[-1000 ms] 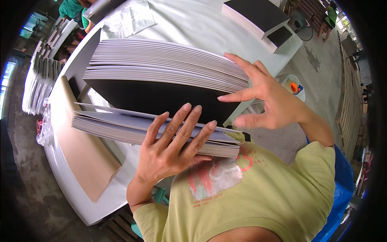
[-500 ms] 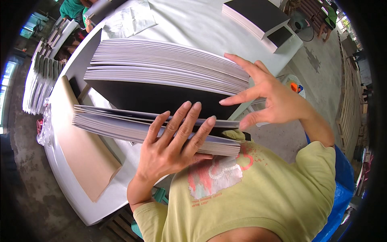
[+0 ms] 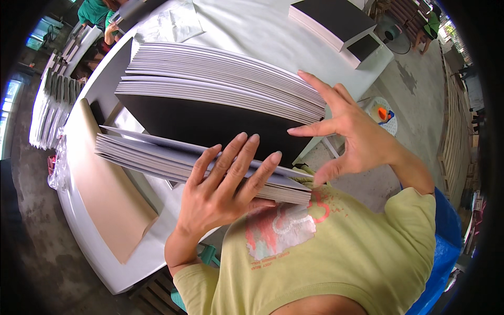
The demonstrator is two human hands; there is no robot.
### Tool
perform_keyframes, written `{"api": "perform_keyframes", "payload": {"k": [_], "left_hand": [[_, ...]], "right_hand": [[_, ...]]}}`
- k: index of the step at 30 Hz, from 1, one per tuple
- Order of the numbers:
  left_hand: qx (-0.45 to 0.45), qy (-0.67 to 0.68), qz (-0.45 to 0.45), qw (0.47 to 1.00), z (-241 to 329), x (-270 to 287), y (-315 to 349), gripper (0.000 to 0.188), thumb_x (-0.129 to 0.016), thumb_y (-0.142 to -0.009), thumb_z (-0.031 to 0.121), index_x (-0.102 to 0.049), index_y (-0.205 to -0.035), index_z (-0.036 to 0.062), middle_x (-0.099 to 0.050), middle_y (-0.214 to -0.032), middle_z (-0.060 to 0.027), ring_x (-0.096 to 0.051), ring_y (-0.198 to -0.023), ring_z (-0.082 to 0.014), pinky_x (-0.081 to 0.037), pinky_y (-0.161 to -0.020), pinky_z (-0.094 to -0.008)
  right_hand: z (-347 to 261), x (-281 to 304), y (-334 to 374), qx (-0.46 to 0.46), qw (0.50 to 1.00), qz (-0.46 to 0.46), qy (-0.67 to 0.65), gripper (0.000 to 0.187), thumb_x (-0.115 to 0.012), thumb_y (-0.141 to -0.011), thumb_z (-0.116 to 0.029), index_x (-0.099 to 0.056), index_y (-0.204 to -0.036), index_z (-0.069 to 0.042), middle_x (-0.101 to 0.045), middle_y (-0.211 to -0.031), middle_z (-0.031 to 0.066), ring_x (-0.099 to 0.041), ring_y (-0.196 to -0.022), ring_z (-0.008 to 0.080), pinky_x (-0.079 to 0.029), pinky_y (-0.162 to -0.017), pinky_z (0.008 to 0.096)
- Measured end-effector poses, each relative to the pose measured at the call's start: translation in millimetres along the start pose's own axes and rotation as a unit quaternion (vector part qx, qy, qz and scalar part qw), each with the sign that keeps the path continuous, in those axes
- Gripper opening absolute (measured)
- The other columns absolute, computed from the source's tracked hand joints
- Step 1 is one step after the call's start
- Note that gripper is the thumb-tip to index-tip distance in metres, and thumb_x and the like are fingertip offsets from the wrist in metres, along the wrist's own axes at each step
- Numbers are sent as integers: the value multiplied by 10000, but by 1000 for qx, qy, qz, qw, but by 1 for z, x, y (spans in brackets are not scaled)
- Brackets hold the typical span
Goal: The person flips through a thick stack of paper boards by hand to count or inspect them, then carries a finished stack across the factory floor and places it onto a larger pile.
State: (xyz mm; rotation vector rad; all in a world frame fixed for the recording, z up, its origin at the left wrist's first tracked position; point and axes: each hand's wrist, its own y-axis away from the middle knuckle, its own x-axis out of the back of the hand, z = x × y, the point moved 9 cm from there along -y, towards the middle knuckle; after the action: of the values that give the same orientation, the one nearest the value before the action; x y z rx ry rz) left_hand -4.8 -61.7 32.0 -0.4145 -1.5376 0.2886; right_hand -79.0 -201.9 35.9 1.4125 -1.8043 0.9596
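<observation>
A thick bundle of black-faced boards with white edges [image 3: 220, 84] stands on edge in front of me, its near black face [image 3: 210, 123] turned toward me. Closer to my body is a smaller bundle of boards [image 3: 142, 157], with one sheet [image 3: 152, 139] leaning slightly apart at its far side. My left hand [image 3: 223, 176] grips this near bundle, fingers laid across it and the thumb low by its bottom edge. My right hand [image 3: 352, 128] is spread at the right end of the far bundle. Its index fingertip is at the bundle's top corner, another fingertip at the black face, the thumb near the small bundle's end.
A white-covered table [image 3: 241, 26] carries a brown paper sheet [image 3: 113, 194] at left, clear plastic [image 3: 170, 23] and a black-topped stack [image 3: 336, 23] at far right. A stool with an orange item [image 3: 386, 114] stands right. Other people [image 3: 94, 13] work beyond the table.
Loose sheets between the bundles have settled against the near bundle. The far bundle has shifted slightly up and away. My right thumb has moved down a little; my left hand has barely moved.
</observation>
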Motion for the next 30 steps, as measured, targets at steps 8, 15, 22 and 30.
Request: {"api": "perform_keyframes", "payload": {"k": [8, 15, 22, 30], "left_hand": [[-1, -5, -1, 1000, 1, -2, 1, 600, -447, -771, 641, -606, -1218, 273, -608, -1217, -52, -584, -1118, -230, -443, -908, -376], [0, 6, 3, 1000, 4, 3, 5, 576, -428, -806, 629, -608, -1216, 266, -594, -1237, -94, -571, -1145, -249, -448, -907, -378], [-11, -2, -8, 1000, 4, 1, 10, 624, -532, -780, 607, -547, -1292, 250, -567, -1269, -68, -574, -1122, -204, -443, -906, -336], [-17, 2, 22, 1000, 7, 2, 9, 562, -431, -845, 596, -606, -1210, 206, -632, -1172, -71, -617, -1065, -244, -472, -842, -367]], "right_hand": [[2, -4, 1, -16, 1000, 8, 0, 743, -856, -407, -535, -722, -1032, -157, -231, -1482, 197, -411, -1068, 335, -405, -952, 419], [3, -3, 1, -15, 1000, 13, -22, 621, -856, -474, -452, -728, -1020, -184, -261, -1476, 166, -408, -1099, 314, -401, -958, 403], [7, 0, -1, -89, 990, 16, -112, 321, -760, -708, -174, -727, -1026, -202, -319, -1457, 168, -421, -1138, 317, -362, -990, 379], [-7, -8, 11, -7, 1000, -9, -29, 561, -797, -596, -463, -706, -1077, -189, -184, -1499, 234, -390, -1152, 373, -312, -1001, 432]]}}
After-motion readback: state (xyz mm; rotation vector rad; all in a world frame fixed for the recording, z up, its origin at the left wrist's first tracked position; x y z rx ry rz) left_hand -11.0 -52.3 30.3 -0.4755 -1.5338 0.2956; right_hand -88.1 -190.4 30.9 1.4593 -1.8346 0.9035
